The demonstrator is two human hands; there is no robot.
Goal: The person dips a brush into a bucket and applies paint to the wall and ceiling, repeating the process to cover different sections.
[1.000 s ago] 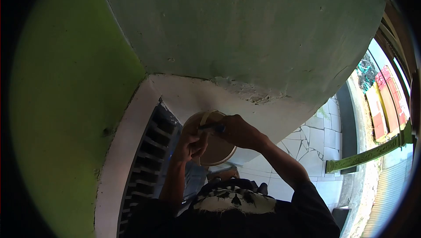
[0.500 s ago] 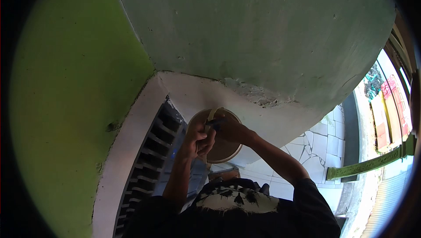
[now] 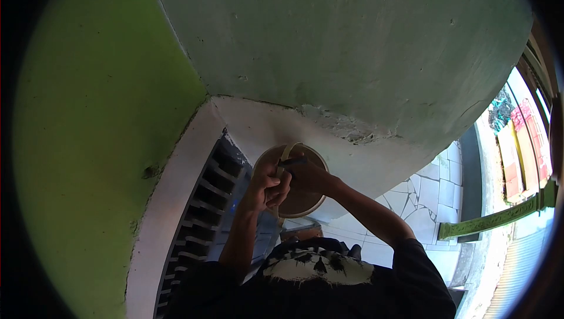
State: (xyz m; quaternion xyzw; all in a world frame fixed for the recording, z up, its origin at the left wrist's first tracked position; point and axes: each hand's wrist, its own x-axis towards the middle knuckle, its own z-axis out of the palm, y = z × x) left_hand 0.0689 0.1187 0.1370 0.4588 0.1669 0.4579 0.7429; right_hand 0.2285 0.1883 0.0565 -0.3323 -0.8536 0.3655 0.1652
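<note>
A round tan bucket (image 3: 305,206) with a pale rim shows below my hands, close to the wall. Its yellowish strap-like handle (image 3: 288,151) arches over the opening and passes through my left hand (image 3: 268,188), whose fingers are curled round it. Right beside it, over the bucket's mouth, is my right hand (image 3: 308,177), closed on a small dark object (image 3: 295,160) that lies against the handle. Shadow and the fingers hide that object's kind. What the bucket holds, if anything, is too dark to make out.
A greenish wall (image 3: 352,37) with flaking plaster rises ahead, and a lime-green wall (image 3: 100,113) stands left. Below left is a slatted vent opening (image 3: 202,201). White tiled floor (image 3: 411,192) and a green carved rail (image 3: 493,220) lie right.
My hands stay together over the bucket, the right one shifting only slightly with the dark object. The bucket sits a touch further right in view.
</note>
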